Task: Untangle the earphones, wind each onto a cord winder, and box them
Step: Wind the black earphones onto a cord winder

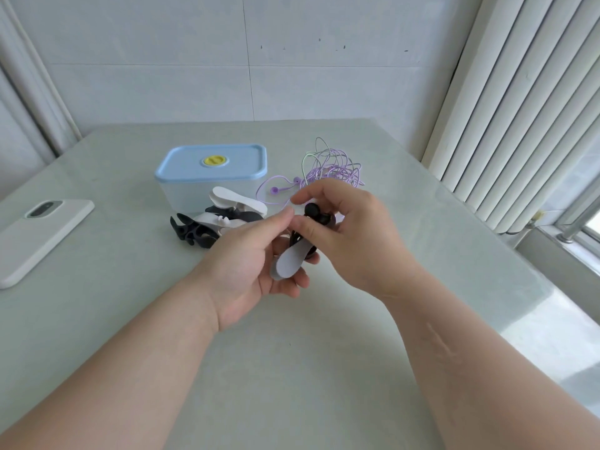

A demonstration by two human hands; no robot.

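Currently: left hand (pixel 256 254) grips 1 winder (pixel 290 259); right hand (pixel 344 235), beside it, pinches black earphones (pixel 316 214). Winding seems nearly done; next, secure loose end.

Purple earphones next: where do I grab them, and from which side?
Probably pinch one earbud from above, on the side nearest the box. Both buds lie free at the left edge of the purple earphones, outside the looped pile, so drawing from there should feed cord out rather than tighten the tangle.
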